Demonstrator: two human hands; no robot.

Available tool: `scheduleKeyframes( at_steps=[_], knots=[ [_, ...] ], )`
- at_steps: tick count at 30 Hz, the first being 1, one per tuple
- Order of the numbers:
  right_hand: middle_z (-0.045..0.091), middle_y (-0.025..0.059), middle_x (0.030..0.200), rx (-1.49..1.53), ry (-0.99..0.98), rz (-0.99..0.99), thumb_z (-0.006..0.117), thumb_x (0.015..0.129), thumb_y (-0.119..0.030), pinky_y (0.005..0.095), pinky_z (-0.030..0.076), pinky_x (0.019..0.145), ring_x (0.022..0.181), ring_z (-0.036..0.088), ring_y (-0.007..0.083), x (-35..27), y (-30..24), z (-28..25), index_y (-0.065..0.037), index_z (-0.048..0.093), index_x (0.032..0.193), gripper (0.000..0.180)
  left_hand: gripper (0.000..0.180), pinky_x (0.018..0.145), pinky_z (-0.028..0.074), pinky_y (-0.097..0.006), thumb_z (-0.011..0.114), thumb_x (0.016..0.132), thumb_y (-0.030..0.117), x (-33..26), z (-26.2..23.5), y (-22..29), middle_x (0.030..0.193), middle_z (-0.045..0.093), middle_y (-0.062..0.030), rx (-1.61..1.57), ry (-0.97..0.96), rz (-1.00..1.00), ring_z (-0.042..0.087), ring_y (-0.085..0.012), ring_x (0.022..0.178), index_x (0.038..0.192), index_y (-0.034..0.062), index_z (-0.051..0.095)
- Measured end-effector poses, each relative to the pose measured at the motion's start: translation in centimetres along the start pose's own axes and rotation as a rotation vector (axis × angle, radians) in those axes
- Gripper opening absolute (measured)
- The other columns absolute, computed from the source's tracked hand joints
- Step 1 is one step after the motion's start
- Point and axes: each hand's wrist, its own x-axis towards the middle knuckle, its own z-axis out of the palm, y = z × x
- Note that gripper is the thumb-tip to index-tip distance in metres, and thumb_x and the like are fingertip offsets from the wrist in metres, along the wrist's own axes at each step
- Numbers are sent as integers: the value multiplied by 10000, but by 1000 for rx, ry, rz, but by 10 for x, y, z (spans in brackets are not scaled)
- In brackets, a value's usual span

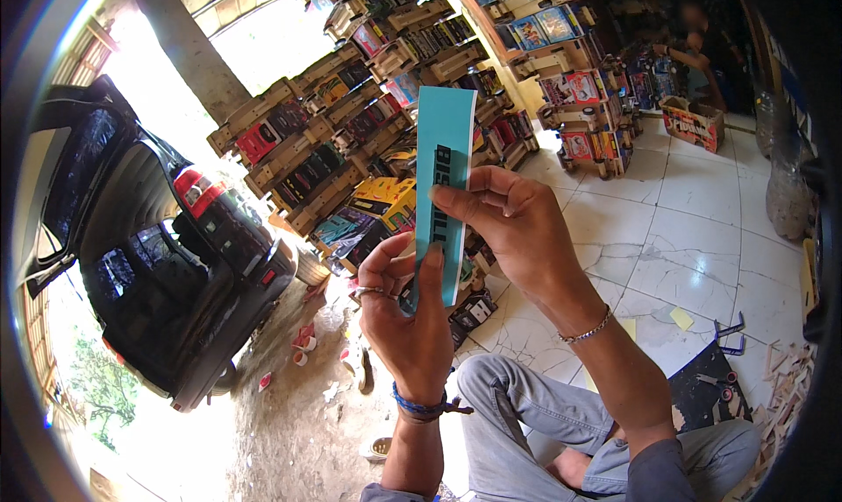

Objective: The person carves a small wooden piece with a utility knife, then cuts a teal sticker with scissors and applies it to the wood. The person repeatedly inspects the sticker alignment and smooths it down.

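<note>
A teal strip of card or sticker (447, 121) with dark lettering and thin white edges is held upright in front of me. My left hand (405, 313) grips its lower end, thumb on the front and fingers curled behind. Higher up, my right hand (517, 226) pinches the strip at its middle, the thumb lying across the lettering and the other fingers at the right edge and behind. Both hands touch the strip at once, and parts of the fingers are hidden by it.
Beyond my hands rise stacks of wooden toy trucks (307, 129). A dark car (197, 265) with raised tailgate stands left. On the tiled floor at right lie a black sheet (702, 370), scissors (726, 388) and wood offcuts (785, 392). A cardboard box (693, 125) sits near a person farther back.
</note>
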Motion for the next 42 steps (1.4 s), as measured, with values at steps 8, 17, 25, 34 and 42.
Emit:
scheduleKeyframes(
  at_steps=[8,17,25,34,42],
  knots=[
    [736,4,829,13,-12,5,763,936,-188,189,440,563,688,597,8,0,0,0,-14,738,1024,197,299,840,503,-262,755,930,134,1,2,-1,955,705,-59,-3,9,-8,653,-102,875,1176,22,627],
    [754,54,959,133,-17,11,805,899,-232,233,536,823,882,696,93,7,-14,-2,2,724,1062,296,358,827,503,-267,749,931,120,0,-2,-3,948,701,-69,17,38,38,652,-113,863,1237,32,587],
    [755,64,945,164,13,8,792,911,-200,215,536,773,848,701,95,6,-11,4,8,717,1053,262,360,776,508,-268,751,940,163,-8,5,-4,932,689,-71,48,78,66,636,-114,842,1236,32,592],
    [755,65,908,157,-3,-16,765,934,-186,207,527,721,820,686,71,8,-8,6,21,719,1037,236,357,751,518,-269,758,941,215,-8,7,-6,909,695,-68,93,85,67,633,-105,822,1208,29,613],
    [754,62,892,94,5,-5,774,926,-214,204,531,697,798,690,70,10,-10,6,30,721,1021,267,329,757,524,-258,755,941,180,-9,7,-3,942,682,-66,9,70,0,642,-109,865,1189,18,610]
  ],
)
